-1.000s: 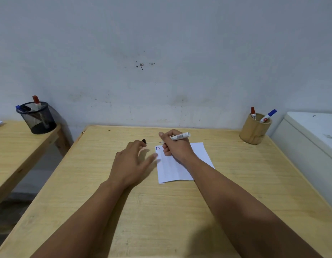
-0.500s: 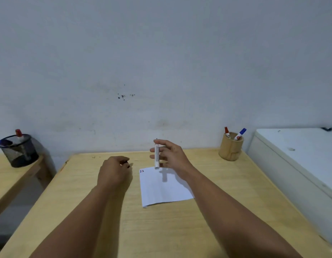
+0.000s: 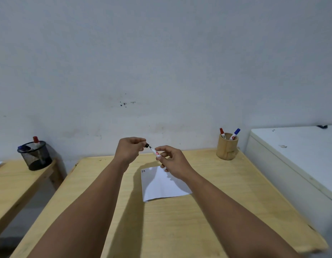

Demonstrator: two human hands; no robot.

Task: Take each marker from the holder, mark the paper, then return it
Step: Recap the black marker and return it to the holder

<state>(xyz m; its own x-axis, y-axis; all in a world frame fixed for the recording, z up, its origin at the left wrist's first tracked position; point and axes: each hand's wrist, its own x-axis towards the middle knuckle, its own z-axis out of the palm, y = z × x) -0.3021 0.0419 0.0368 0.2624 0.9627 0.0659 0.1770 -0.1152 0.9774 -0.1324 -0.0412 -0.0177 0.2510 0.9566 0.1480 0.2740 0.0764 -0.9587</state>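
Both hands are raised above the wooden table (image 3: 180,220). My right hand (image 3: 172,161) grips a white marker (image 3: 155,152) whose black tip points up-left. My left hand (image 3: 128,150) pinches the marker's black cap (image 3: 146,145), right at the tip. Below the hands lies a white paper (image 3: 161,185) with small marks in its top-left corner. A wooden holder (image 3: 227,148) at the table's back right holds a red-capped marker (image 3: 222,133) and a blue-capped marker (image 3: 235,133).
A black mesh cup (image 3: 35,155) with pens stands on a second wooden table (image 3: 12,183) to the left. A white cabinet or appliance (image 3: 295,155) borders the table's right edge. A grey wall rises behind.
Both hands lifted off the table and came together. The marker turned from upright to tip pointing at my left hand, and the cap now meets its tip. The camera tilted upward.
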